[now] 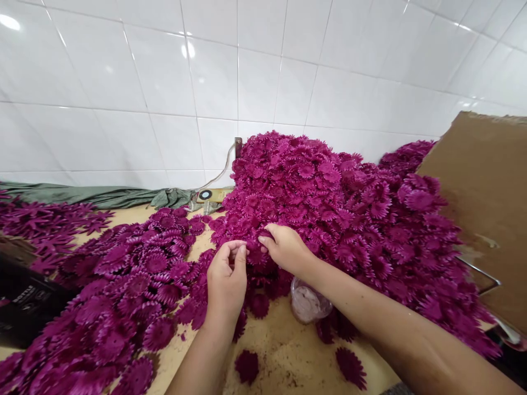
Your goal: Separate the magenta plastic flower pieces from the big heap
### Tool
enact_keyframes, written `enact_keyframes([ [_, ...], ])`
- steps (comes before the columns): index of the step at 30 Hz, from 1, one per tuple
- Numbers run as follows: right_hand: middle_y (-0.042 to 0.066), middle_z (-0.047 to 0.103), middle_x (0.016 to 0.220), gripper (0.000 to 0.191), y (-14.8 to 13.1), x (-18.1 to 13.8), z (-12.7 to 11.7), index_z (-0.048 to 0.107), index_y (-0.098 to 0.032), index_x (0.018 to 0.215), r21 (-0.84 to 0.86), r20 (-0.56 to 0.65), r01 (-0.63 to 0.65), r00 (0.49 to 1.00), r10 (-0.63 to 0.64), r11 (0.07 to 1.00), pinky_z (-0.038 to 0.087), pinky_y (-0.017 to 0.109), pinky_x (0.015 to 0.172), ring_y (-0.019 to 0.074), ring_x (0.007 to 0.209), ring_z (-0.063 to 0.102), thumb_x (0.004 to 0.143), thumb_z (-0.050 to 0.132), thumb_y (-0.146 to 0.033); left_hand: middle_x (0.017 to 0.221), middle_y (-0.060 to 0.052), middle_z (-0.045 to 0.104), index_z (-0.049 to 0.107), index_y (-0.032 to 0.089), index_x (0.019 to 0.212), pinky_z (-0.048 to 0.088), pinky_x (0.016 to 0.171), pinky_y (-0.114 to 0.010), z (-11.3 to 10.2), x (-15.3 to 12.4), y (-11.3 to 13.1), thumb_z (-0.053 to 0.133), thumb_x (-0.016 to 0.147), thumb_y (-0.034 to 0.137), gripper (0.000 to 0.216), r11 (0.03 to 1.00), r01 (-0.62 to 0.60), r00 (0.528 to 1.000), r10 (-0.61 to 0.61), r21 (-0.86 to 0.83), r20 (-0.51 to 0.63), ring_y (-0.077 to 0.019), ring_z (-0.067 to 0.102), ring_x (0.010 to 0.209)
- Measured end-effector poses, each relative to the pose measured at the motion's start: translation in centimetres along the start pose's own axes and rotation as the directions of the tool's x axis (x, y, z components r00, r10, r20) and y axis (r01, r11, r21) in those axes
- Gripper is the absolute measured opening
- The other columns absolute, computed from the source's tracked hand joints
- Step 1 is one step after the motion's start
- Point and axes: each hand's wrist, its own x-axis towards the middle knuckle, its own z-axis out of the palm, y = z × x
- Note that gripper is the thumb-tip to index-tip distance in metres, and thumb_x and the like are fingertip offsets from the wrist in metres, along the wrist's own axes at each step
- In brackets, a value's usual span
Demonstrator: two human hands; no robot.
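My left hand (227, 271) is closed in front of the big heap, its thumb against curled fingers; what it pinches, if anything, blends into the magenta behind. Just to its right, my right hand (287, 248) pinches a magenta artificial flower layer (265, 234) between thumb and fingertips. A large heap of magenta artificial flower layers (304, 181) with toothed edges rises right behind both hands. Below my right wrist stands a small clear tub (309, 303) with whitish paste in it. Loose flower layers lie near it, one dark round piece (247, 366) at the front.
More flower layers (135, 285) spread over the tan tabletop (284, 351) at left. A cardboard sheet (480, 219) leans at right. A black box (31, 302) stands at the left edge. Green cloth (94, 193) and a yellow device (212, 195) lie along the tiled wall (214, 82).
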Motion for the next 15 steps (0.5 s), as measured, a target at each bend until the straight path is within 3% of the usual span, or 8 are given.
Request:
enact_keyframes([
  [5,0.002,0.059,0.06,0.016,-0.1,0.1,-1.0,0.048,-0.017,0.064,0.021,0.032,-0.048,0.998,0.048,0.999,0.031,0.023,0.056,0.0113,0.057,0.05,0.08,0.047,-0.02,0.077,-0.003,0.063,0.059,0.018,0.085,0.046,0.066,-0.028,0.3,-0.1,-0.3,0.05,0.076,0.029,0.018,0.998,-0.046,0.998,0.044,0.052,0.049,-0.0161,0.057,0.071],
  [9,-0.001,0.054,0.055,0.022,0.3,0.4,-1.3,0.044,-0.017,0.059,0.251,0.101,-0.085,0.993,0.062,0.964,0.032,0.021,0.053,0.0084,0.049,0.045,0.081,0.045,-0.02,0.082,-0.005,0.063,0.059,0.017,0.088,0.046,0.069,-0.029,0.4,-0.2,-0.4,0.05,0.076,0.031,0.02,0.996,-0.068,0.996,0.065,0.06,0.055,-0.0167,0.058,0.074],
  [15,-0.005,0.047,0.056,0.017,0.7,0.5,-0.8,0.044,-0.017,0.069,0.622,0.185,-0.133,0.982,0.02,0.771,0.037,0.019,0.05,0.0067,0.047,0.044,0.081,0.036,-0.007,0.082,-0.005,0.064,0.059,0.017,0.088,0.046,0.068,-0.029,0.5,-0.3,-0.3,0.05,0.077,0.03,0.019,0.997,-0.075,0.995,0.072,0.033,0.076,-0.0155,0.058,0.072],
])
